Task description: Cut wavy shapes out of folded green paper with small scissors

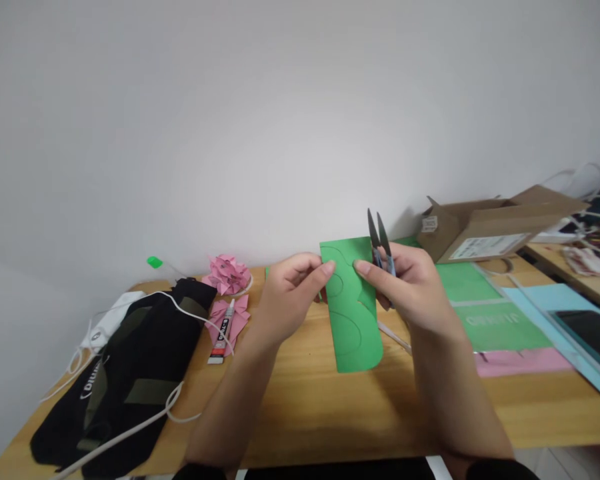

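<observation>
A strip of green paper with pencilled curves is held upright above the wooden table. My left hand pinches its left edge near the top. My right hand grips small scissors, blades pointing up and slightly apart, while its fingertips touch the paper's right edge, where a notch is cut.
A black bag with white cords lies at the left. Pink paper flowers and a glue tube sit behind it. Green and pink sheets, a blue sheet with a dark phone, and a cardboard box fill the right.
</observation>
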Demonstrator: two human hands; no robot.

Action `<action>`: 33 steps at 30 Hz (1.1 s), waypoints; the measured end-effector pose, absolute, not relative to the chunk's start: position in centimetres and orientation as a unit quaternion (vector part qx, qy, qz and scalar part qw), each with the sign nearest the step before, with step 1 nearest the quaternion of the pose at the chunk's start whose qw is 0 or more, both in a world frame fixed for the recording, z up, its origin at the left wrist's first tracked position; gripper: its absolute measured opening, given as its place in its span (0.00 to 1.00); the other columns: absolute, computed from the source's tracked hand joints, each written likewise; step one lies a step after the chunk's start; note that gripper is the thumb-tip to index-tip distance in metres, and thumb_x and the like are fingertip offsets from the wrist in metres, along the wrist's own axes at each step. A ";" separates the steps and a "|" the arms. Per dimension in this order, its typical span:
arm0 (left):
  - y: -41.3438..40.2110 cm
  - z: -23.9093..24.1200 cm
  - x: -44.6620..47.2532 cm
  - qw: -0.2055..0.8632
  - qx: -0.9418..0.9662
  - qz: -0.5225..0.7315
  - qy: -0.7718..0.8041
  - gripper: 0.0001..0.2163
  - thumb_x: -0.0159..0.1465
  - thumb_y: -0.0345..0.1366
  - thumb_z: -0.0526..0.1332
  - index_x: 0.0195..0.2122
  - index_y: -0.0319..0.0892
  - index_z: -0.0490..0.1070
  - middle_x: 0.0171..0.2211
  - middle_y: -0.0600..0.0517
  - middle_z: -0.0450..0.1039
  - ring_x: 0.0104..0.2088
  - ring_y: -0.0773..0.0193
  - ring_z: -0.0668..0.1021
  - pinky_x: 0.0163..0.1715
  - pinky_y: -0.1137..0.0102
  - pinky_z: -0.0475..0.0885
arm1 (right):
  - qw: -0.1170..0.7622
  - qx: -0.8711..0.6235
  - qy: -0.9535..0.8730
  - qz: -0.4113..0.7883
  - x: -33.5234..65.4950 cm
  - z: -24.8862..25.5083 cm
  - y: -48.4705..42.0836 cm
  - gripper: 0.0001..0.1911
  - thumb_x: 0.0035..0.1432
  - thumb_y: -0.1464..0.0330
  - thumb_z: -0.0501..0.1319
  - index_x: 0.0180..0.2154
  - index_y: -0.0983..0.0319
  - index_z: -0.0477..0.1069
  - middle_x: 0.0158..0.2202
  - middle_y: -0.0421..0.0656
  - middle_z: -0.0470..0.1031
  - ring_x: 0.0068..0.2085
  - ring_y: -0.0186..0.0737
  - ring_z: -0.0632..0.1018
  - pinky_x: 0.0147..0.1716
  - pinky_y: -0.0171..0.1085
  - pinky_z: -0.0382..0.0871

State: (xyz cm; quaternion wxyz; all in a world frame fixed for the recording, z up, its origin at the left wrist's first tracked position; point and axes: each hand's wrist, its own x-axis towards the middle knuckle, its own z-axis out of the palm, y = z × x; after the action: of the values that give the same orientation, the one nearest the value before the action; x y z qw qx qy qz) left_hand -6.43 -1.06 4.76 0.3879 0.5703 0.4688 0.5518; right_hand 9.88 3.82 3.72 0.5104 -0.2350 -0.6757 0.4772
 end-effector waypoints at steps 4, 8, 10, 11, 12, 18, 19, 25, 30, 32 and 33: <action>-1.0 4.3 -6.7 0.393 0.578 0.553 0.454 0.14 0.61 0.37 0.61 0.19 0.39 0.67 0.17 0.57 0.64 0.19 0.73 0.68 0.21 0.76 0.64 | 0.507 -0.253 -0.691 0.449 10.0 3.6 3.6 0.20 0.58 0.65 0.64 0.18 0.60 0.60 0.14 0.33 0.58 0.16 0.27 0.58 0.13 0.32 0.48; -0.8 4.0 -7.3 0.382 0.587 0.541 0.466 0.15 0.62 0.37 0.61 0.19 0.39 0.67 0.17 0.56 0.65 0.21 0.71 0.68 0.22 0.74 0.63 | 0.495 -0.255 -0.691 0.461 9.7 3.7 3.6 0.20 0.58 0.65 0.64 0.18 0.60 0.60 0.14 0.33 0.59 0.15 0.28 0.58 0.13 0.33 0.47; -0.7 4.0 -7.5 0.362 0.590 0.537 0.482 0.15 0.62 0.37 0.61 0.19 0.40 0.67 0.17 0.56 0.65 0.21 0.71 0.67 0.22 0.74 0.61 | 0.492 -0.256 -0.685 0.472 9.4 3.6 3.9 0.21 0.57 0.64 0.65 0.18 0.60 0.60 0.14 0.33 0.59 0.15 0.28 0.58 0.13 0.32 0.47; -0.7 3.9 -7.6 0.347 0.594 0.536 0.490 0.15 0.62 0.37 0.60 0.19 0.40 0.67 0.17 0.56 0.64 0.21 0.71 0.66 0.22 0.73 0.60 | 0.490 -0.257 -0.681 0.481 9.2 3.5 4.1 0.21 0.57 0.64 0.65 0.18 0.60 0.60 0.14 0.33 0.59 0.15 0.28 0.58 0.13 0.32 0.47; -0.7 3.9 -7.6 0.330 0.599 0.534 0.497 0.15 0.63 0.37 0.60 0.19 0.40 0.66 0.17 0.56 0.62 0.20 0.71 0.65 0.22 0.73 0.59 | 0.484 -0.258 -0.676 0.492 9.0 3.3 4.3 0.21 0.57 0.63 0.65 0.18 0.60 0.60 0.14 0.33 0.60 0.15 0.27 0.58 0.12 0.32 0.47; -0.3 2.6 -8.3 0.209 0.602 0.539 0.550 0.17 0.64 0.36 0.59 0.18 0.40 0.59 0.17 0.59 0.51 0.20 0.72 0.57 0.22 0.72 0.54 | 0.501 -0.343 -0.596 0.525 8.3 2.3 5.1 0.16 0.56 0.58 0.65 0.24 0.61 0.66 0.14 0.31 0.55 0.14 0.26 0.55 0.11 0.29 0.47; -0.1 2.4 -8.5 0.190 0.587 0.549 0.564 0.17 0.63 0.36 0.59 0.18 0.40 0.60 0.17 0.59 0.50 0.20 0.72 0.57 0.21 0.73 0.54 | 0.519 -0.355 -0.581 0.517 8.5 2.4 4.9 0.15 0.57 0.57 0.65 0.27 0.61 0.68 0.14 0.31 0.55 0.14 0.26 0.55 0.11 0.29 0.48; 1.0 1.4 -10.1 0.229 0.503 0.604 0.575 0.15 0.61 0.37 0.61 0.19 0.40 0.64 0.16 0.58 0.56 0.19 0.73 0.60 0.20 0.75 0.55 | 0.438 -0.291 -0.593 0.610 9.9 3.4 3.0 0.16 0.63 0.54 0.58 0.42 0.59 0.71 0.17 0.30 0.51 0.16 0.28 0.52 0.12 0.29 0.43; 1.4 1.0 -10.7 0.340 0.451 0.639 0.522 0.13 0.58 0.40 0.64 0.19 0.40 0.68 0.15 0.58 0.60 0.18 0.73 0.63 0.18 0.75 0.56 | 0.359 -0.295 -0.604 0.648 9.3 3.2 2.5 0.15 0.64 0.56 0.58 0.44 0.59 0.71 0.18 0.31 0.51 0.18 0.28 0.53 0.14 0.29 0.44; 1.5 1.0 -10.6 0.359 0.441 0.654 0.499 0.13 0.58 0.40 0.64 0.19 0.39 0.69 0.15 0.58 0.61 0.17 0.73 0.63 0.18 0.76 0.56 | 0.362 -0.305 -0.604 0.642 9.0 3.1 2.6 0.16 0.63 0.55 0.58 0.44 0.60 0.72 0.18 0.31 0.51 0.18 0.28 0.53 0.14 0.30 0.43; 1.5 1.0 -10.6 0.366 0.438 0.660 0.488 0.13 0.58 0.39 0.65 0.19 0.39 0.69 0.15 0.58 0.62 0.17 0.74 0.63 0.18 0.76 0.56 | 0.364 -0.312 -0.606 0.635 9.0 3.1 2.7 0.17 0.62 0.54 0.59 0.44 0.60 0.72 0.18 0.30 0.52 0.18 0.28 0.53 0.14 0.30 0.43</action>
State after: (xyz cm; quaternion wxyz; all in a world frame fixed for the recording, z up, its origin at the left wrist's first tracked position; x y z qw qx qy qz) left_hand -10.59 1.53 0.96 0.3662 0.4385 0.4884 0.6596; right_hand 8.99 2.68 3.10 0.3638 -0.3122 -0.6059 0.6348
